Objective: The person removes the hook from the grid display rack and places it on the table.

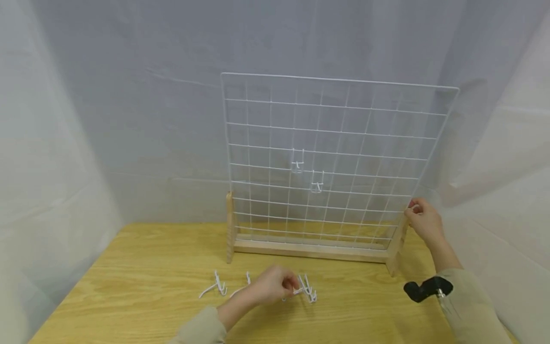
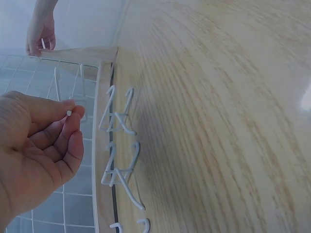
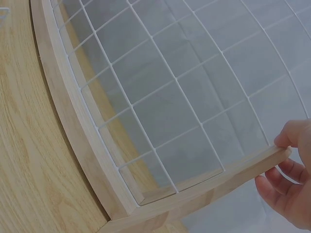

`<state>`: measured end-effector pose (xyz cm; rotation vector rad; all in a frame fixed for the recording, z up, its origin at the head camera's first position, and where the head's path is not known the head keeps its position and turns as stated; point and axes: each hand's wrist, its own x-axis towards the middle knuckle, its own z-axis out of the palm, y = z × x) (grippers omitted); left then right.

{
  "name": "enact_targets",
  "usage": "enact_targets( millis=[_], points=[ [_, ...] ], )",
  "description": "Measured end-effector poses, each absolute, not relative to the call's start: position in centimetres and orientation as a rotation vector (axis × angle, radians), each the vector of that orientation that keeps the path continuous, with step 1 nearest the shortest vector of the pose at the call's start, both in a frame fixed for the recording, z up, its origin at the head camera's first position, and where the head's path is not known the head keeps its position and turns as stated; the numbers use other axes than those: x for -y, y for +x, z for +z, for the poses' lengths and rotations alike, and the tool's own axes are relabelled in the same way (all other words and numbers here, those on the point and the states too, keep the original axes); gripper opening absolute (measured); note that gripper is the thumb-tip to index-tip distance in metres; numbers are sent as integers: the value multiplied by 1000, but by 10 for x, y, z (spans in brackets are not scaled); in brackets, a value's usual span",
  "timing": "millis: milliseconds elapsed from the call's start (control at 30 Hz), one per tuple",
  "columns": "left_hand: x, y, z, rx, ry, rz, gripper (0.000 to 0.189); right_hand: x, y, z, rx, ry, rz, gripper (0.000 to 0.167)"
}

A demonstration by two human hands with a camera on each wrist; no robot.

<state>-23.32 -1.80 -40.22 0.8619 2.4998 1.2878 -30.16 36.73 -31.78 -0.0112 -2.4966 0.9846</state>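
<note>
My left hand [image 1: 271, 285], low over the table in front of the stand, pinches a white wire hook [image 2: 81, 73] by its thin peg between thumb and fingertips. In the left wrist view, the hook's two prongs rise beyond the fingers. More such hooks lie in a row beside that hand, including one hook [image 2: 116, 116] and another hook [image 2: 127, 187]. At the right end of the wooden stand, my right hand [image 1: 426, 223] grips the top of the upright [image 3: 233, 177], thumb on one side and fingers on the other. The stand holds a white wire grid panel [image 1: 339, 80].
Two hooks hang near the panel's middle, an upper hook [image 1: 297, 166] and a lower hook [image 1: 317, 187]. On the left of the wood-grain table [image 1: 142, 272] lies a loose hook [image 1: 220, 285]. Pale curtains [image 1: 129, 95] surround the back and sides.
</note>
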Motion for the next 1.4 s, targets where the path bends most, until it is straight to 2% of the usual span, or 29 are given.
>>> enact_targets(
  millis=[1400],
  points=[
    [3,-227,-434,-2678,1051,880,18,-368,-302,-317,2478,24,982,15]
  ],
)
